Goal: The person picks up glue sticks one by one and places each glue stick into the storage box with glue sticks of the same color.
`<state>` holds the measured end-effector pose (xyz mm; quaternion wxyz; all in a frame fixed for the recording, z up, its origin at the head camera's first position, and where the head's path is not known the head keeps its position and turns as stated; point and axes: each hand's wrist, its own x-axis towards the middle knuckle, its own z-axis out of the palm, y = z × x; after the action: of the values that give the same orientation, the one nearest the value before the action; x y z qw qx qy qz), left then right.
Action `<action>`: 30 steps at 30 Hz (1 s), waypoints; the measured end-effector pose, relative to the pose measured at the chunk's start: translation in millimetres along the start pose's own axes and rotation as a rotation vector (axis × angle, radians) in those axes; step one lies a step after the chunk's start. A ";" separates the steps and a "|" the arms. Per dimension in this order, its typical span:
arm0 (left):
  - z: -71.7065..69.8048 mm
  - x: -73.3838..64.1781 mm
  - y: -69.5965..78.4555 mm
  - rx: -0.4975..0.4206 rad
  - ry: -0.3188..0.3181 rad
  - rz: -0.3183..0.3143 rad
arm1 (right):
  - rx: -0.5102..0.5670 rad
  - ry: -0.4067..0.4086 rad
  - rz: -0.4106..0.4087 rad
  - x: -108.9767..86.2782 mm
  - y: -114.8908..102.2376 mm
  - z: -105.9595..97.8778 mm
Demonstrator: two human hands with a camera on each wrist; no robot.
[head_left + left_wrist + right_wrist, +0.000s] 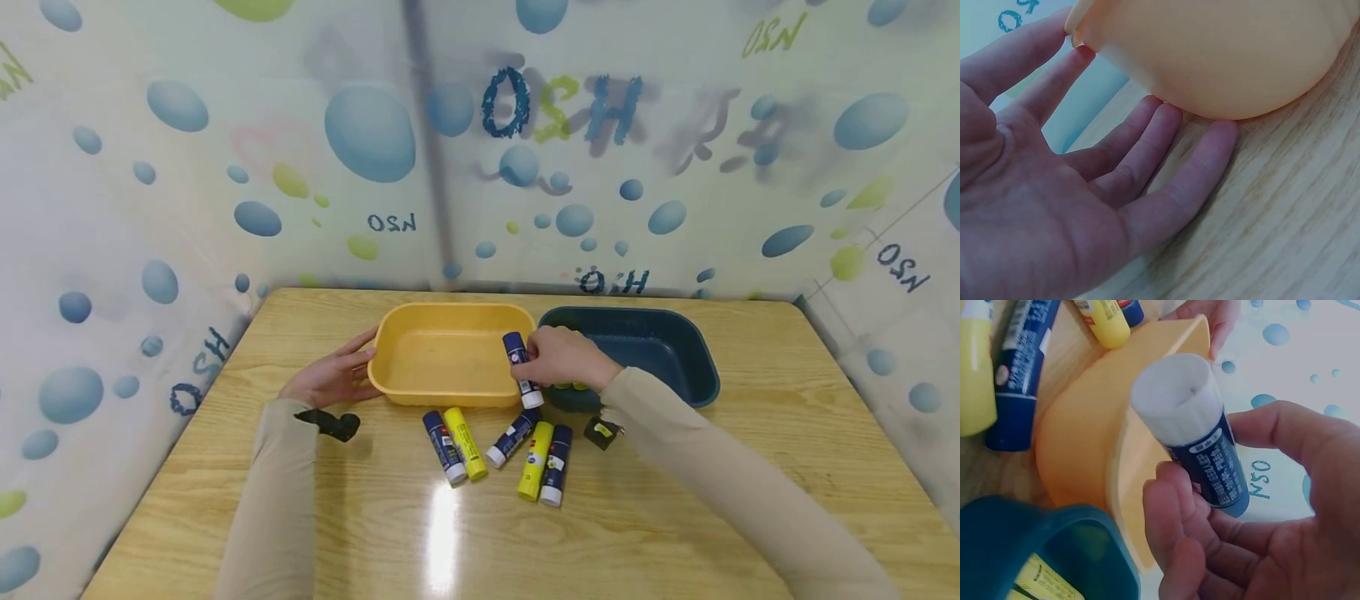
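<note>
My right hand (566,357) pinches a navy glue stick (522,371) with a white end between thumb and fingers. It is tilted over the right end of the orange-yellow basin (450,398), white end towards me. In the right wrist view the white end (1175,394) faces the camera. At the basin's left end, my left hand (330,379) touches the outer wall and rim with outstretched fingers (1200,162). Yellow glue sticks (1044,581) lie inside the dark teal basin (708,367), partly hidden by the right hand in the head view.
In front of the basins lie a navy glue stick (445,447) beside a yellow one (466,443), a slanted navy one (513,438), and another yellow (536,461) and navy (557,465) pair. A patterned curtain (300,250) stands behind the wooden table (360,533).
</note>
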<state>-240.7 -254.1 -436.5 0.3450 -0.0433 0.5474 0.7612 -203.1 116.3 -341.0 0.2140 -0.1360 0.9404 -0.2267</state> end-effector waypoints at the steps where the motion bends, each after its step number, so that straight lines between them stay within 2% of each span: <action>1: -0.1 -0.1 0.1 0.003 -0.001 0.001 | -0.005 0.003 0.001 2.5 -1.0 -0.9; 11: 0.5 0.7 -0.6 -0.010 0.035 -0.005 | -0.022 0.011 0.091 26.8 -6.8 -10.1; 15: 0.0 0.8 -0.4 -0.006 0.031 -0.001 | -0.037 0.001 0.108 34.0 -7.3 -11.3; 22: -1.5 0.2 -1.1 -0.004 0.028 0.001 | -0.058 -0.017 0.152 49.9 -10.9 -6.1; 30: 0.5 1.3 -0.4 -0.019 0.041 -0.004 | -0.155 -0.048 0.174 68.5 -19.2 2.0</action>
<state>-241.3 -253.0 -437.2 0.3346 -0.0634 0.5470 0.7648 -258.8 74.9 -356.6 0.2444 -0.0753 0.9579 -0.1307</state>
